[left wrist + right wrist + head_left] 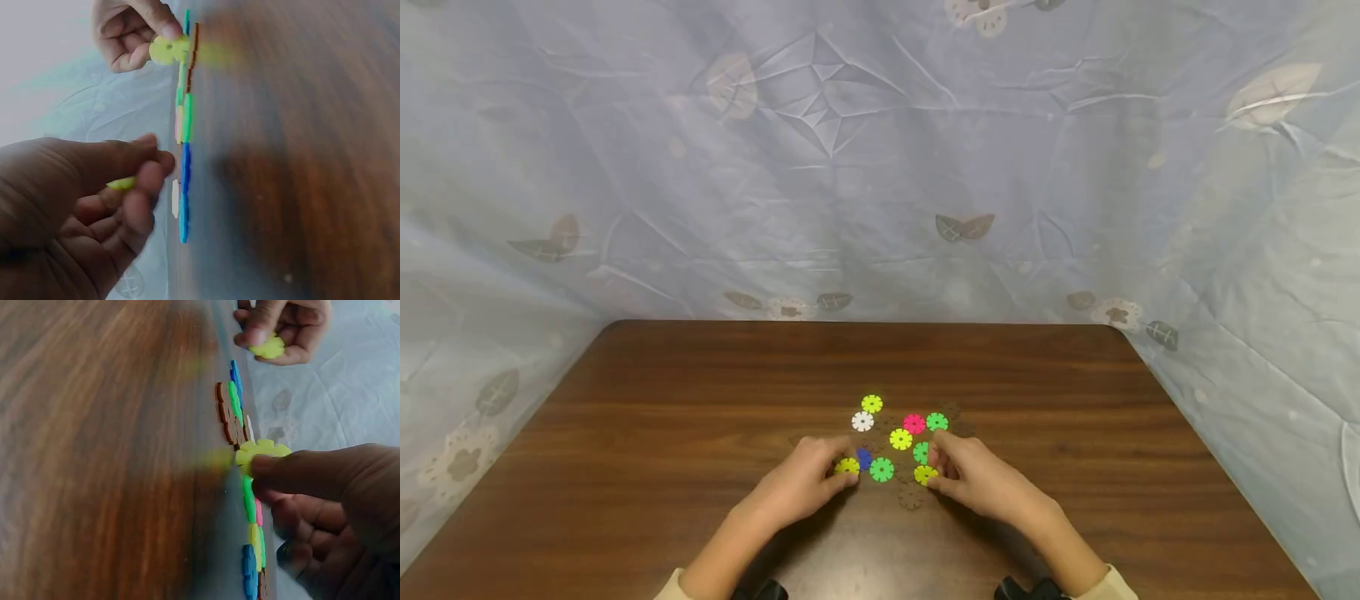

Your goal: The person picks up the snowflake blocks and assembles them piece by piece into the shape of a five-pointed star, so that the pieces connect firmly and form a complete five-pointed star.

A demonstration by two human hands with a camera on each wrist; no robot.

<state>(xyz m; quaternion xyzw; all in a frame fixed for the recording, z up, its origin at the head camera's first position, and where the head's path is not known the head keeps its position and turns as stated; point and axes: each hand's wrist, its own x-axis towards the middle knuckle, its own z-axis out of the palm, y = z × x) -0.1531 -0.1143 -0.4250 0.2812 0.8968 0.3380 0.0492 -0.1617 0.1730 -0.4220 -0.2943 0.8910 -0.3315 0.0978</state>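
My left hand (801, 482) pinches a yellow notched plastic disc (846, 466) between thumb and fingers, low over the table. In the left wrist view, only a sliver of that disc (122, 183) shows among the fingers. Opposite it, my right hand (981, 477) grips another yellow notched disc (924, 475) by its edge. The right wrist view shows this disc (262, 450) tilted above the table, under the thumb. Between the hands lie a green disc (882, 470) and a blue disc (865, 458); another green disc (921, 452) is partly covered by the right fingers.
Farther back lie a white disc (862, 422), two yellow discs, a pink disc (913, 424) and a green disc (937, 422). Brown discs (912, 498) blend into the dark wooden table (700, 392). A patterned cloth (880, 183) hangs behind and at both sides.
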